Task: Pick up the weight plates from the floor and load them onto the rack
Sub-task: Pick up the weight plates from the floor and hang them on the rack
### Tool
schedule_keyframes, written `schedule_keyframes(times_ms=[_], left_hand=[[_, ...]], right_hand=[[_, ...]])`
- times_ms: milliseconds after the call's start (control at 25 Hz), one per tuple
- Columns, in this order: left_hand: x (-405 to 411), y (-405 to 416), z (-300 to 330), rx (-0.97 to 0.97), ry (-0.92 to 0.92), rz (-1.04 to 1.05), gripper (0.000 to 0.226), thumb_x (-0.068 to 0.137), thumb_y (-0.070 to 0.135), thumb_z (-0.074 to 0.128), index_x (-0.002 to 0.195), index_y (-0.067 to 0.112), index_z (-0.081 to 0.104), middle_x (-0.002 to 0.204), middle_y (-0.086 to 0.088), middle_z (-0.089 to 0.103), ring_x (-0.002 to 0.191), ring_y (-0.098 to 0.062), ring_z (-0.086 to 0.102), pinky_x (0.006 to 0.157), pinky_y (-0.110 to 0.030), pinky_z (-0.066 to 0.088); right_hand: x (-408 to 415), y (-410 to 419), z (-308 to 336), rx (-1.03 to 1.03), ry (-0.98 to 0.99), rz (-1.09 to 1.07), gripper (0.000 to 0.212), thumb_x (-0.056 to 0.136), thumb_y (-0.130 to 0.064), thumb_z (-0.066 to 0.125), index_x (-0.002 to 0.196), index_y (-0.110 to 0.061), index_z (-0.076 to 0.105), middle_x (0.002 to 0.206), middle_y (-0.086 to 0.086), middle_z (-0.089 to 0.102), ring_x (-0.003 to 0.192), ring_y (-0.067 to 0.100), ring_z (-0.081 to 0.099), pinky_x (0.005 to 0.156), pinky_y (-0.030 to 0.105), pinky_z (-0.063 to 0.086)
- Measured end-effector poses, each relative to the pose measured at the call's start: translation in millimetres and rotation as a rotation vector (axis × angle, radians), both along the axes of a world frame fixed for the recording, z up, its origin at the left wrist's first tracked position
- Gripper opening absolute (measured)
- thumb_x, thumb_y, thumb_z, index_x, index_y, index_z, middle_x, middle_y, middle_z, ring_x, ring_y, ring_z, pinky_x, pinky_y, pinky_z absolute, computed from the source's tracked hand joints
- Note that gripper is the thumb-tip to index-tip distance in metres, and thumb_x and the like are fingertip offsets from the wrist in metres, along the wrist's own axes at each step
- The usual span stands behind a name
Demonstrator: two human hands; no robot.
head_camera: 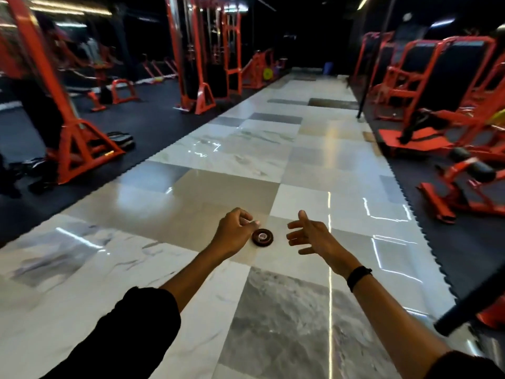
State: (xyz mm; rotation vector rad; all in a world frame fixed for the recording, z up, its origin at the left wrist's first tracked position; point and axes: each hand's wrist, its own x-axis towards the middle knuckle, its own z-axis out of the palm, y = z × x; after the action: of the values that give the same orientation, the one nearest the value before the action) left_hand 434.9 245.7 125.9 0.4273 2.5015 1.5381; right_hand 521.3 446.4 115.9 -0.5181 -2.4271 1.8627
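Note:
A small dark round weight plate (262,237) with a shiny hub lies flat on the glossy tiled floor (191,192), straight ahead of me. Both my arms are stretched out over it. My left hand (234,231) hovers just left of the plate in the picture, its fingers curled together against the thumb, and I make out nothing in its grip. My right hand (310,236) is to the right of the plate with fingers spread, palm turned inward, and holds nothing. A black band (358,277) sits on my right wrist.
Orange gym machines stand on black rubber mats along both sides: a frame (79,149) at near left with dark plates (120,139) beside its base, benches (461,184) at right. A yellow plate (266,74) shows far back. A dark bar (464,305) juts in at lower right.

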Motion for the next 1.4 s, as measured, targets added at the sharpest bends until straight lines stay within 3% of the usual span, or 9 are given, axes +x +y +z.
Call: schedule_keyframes(times_ms=[160,480,760,960,1280,1400], left_hand=[[-79.2,59.2,-7.2,0.023,-0.020,-0.024,0.018,0.090,0.026,0.070,0.096,0.012,0.060,0.096,-0.007,0.066,0.088,-0.025,0.065,0.084,-0.035,0.053],[-241.7,132.9,-65.8,0.011,-0.127,-0.038,0.024,0.092,0.029,0.067,0.106,0.009,0.062,0.103,-0.007,0.068,0.094,-0.025,0.067,0.075,-0.025,0.049],[-412.8,197.1,-83.1,0.000,-0.213,-0.021,0.023,0.093,0.029,0.066,0.105,0.011,0.062,0.101,-0.006,0.068,0.094,-0.024,0.067,0.078,-0.029,0.051],[-499.3,243.6,-114.2,-0.098,-0.286,-0.022,0.023,0.090,0.030,0.068,0.102,0.012,0.063,0.102,-0.008,0.068,0.094,-0.025,0.066,0.088,-0.040,0.056],[-629.0,340.9,-228.1,-0.309,-0.490,-0.012,0.025,0.087,0.028,0.069,0.104,0.012,0.063,0.105,-0.006,0.067,0.095,-0.021,0.063,0.082,-0.033,0.052],[-683.1,373.6,-262.0,-0.408,-0.571,0.002,0.025,0.086,0.027,0.069,0.104,0.012,0.062,0.108,-0.008,0.066,0.098,-0.024,0.062,0.085,-0.034,0.051]], right_hand=[[-75.4,52.5,2.2,0.011,-0.023,-0.039,0.064,0.094,-0.067,0.032,0.114,-0.017,0.065,0.105,0.009,0.073,0.100,0.023,0.070,0.095,0.049,0.053],[-232.3,121.1,-47.0,0.025,-0.119,-0.012,0.064,0.095,-0.066,0.032,0.115,-0.017,0.066,0.105,0.009,0.073,0.100,0.022,0.070,0.094,0.045,0.054],[-406.4,179.4,-57.8,0.041,-0.191,-0.010,0.063,0.096,-0.064,0.030,0.118,-0.016,0.064,0.107,0.007,0.071,0.102,0.019,0.068,0.096,0.044,0.053],[-487.3,211.8,-77.9,-0.025,-0.233,-0.047,0.065,0.095,-0.066,0.030,0.120,-0.016,0.063,0.108,0.007,0.071,0.102,0.019,0.068,0.094,0.043,0.054],[-633.0,298.5,-196.3,-0.136,-0.402,-0.073,0.068,0.097,-0.063,0.029,0.124,-0.009,0.061,0.115,0.014,0.068,0.105,0.025,0.065,0.088,0.041,0.053],[-690.0,335.5,-237.2,-0.209,-0.484,-0.108,0.067,0.097,-0.061,0.032,0.119,-0.006,0.062,0.114,0.020,0.067,0.105,0.033,0.064,0.092,0.051,0.054]])
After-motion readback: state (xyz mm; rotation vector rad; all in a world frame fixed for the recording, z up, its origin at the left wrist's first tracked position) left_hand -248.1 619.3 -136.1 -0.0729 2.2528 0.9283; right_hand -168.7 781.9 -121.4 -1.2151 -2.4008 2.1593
